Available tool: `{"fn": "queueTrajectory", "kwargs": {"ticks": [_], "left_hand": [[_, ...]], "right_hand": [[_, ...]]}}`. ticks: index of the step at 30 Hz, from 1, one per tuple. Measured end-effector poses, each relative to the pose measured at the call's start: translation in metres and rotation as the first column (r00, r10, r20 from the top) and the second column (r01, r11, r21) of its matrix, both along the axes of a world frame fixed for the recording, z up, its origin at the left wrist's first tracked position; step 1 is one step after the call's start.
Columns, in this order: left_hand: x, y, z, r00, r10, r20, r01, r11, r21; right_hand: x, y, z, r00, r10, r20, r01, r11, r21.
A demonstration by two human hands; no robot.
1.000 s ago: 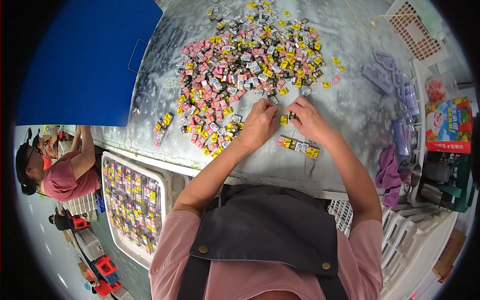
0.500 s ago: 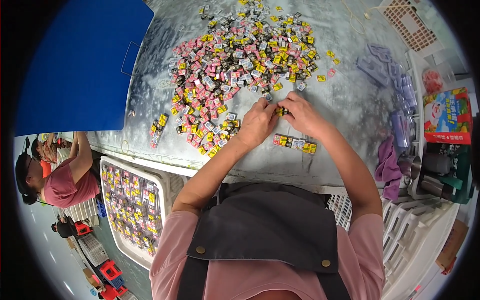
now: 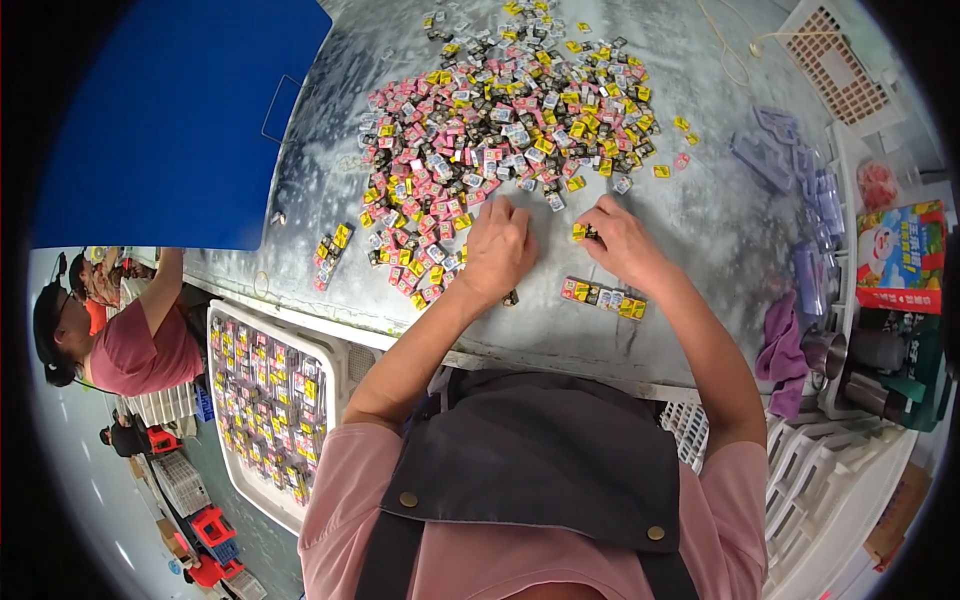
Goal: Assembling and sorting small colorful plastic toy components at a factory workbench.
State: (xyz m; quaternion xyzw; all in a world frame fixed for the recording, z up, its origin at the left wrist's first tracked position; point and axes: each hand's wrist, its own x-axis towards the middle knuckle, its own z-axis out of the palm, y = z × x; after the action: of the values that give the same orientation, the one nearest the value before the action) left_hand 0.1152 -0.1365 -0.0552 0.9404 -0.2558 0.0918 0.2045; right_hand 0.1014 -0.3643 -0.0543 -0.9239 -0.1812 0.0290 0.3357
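Note:
A wide heap of small packets (image 3: 440,165) in pink, yellow, black and white covers the middle of the metal table. My left hand (image 3: 500,245) rests at its near edge, fingers curled down; whatever lies beneath the fingertips is hidden. A dark packet (image 3: 511,298) shows below that hand. My right hand (image 3: 622,243) pinches a small yellow-and-black packet (image 3: 583,232) between thumb and fingers, just off the table. Nearer to me lies a short row of packets (image 3: 604,297) set side by side. Another such group (image 3: 332,256) sits left of the heap.
On the left, a white tray (image 3: 325,395) holds many grouped packets below a large blue panel (image 3: 170,120). Clear plastic pieces (image 3: 790,160), a purple cloth (image 3: 783,360), a metal cup (image 3: 824,353) and a colourful box (image 3: 900,255) line the right. A co-worker (image 3: 150,350) is at far left.
My hands have moved apart. The left went left to the heap's edge, while the right stayed near its place with a packet. The whole view has shifted slightly.

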Motion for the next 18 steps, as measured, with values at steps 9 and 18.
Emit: {"fn": "queueTrajectory", "kwargs": {"ticks": [9,18], "left_hand": [[0.021,-0.034,-0.010,0.999,-0.035,-0.001,0.035,0.995,-0.090],[0.012,-0.019,-0.017,0.997,-0.080,0.003,0.079,0.975,-0.206]], "right_hand": [[0.003,0.004,0.006,0.994,-0.011,-0.107,0.014,1.000,0.023],[0.003,0.003,0.005,0.994,-0.017,-0.110,0.019,1.000,0.016]]}}
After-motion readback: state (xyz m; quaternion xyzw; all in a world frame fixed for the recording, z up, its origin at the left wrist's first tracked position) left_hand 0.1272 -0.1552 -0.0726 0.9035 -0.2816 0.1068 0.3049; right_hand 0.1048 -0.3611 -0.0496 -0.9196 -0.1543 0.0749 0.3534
